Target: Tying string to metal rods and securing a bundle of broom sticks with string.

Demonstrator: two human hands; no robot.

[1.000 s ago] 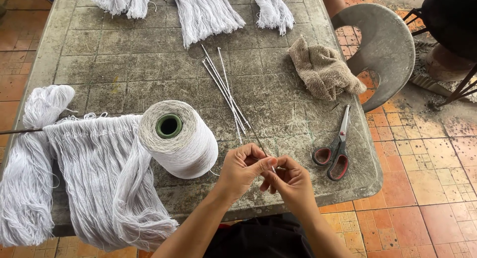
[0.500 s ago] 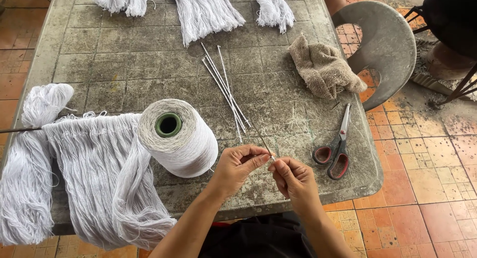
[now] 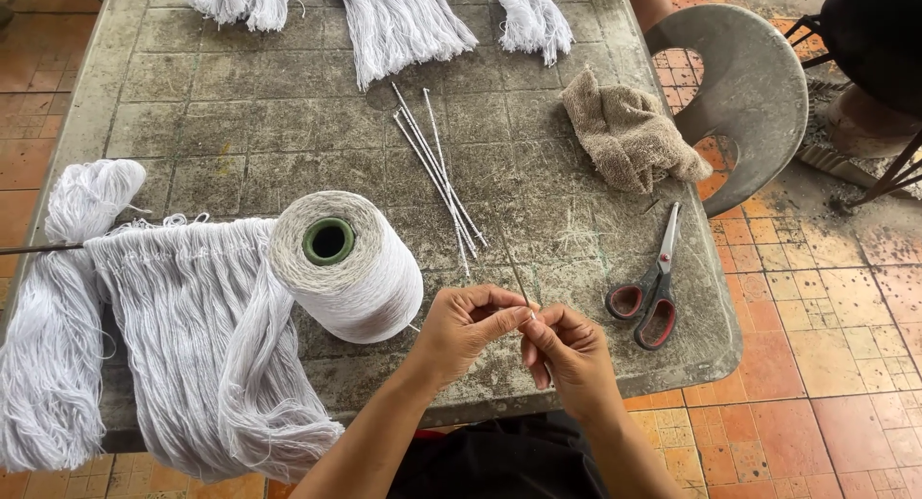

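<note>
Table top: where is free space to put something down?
Bare table lies between the far yarn bundles, the spool and the thin rods. Another patch lies between rods, cloth and scissors. The left near corner is crowded with yarn.

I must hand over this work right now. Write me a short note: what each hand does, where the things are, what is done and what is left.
Left hand and right hand meet at the table's near edge, fingertips pinching a thin rod and fine white thread.
The yarn cone lies just left of the hands; more thin rods lie mid-table; scissors lie to the right, a beige cloth beyond them.
Done: a white fringe hangs at the left edge; more bundles lie at the far side.
Left: the rod in hand looks bare.
</note>
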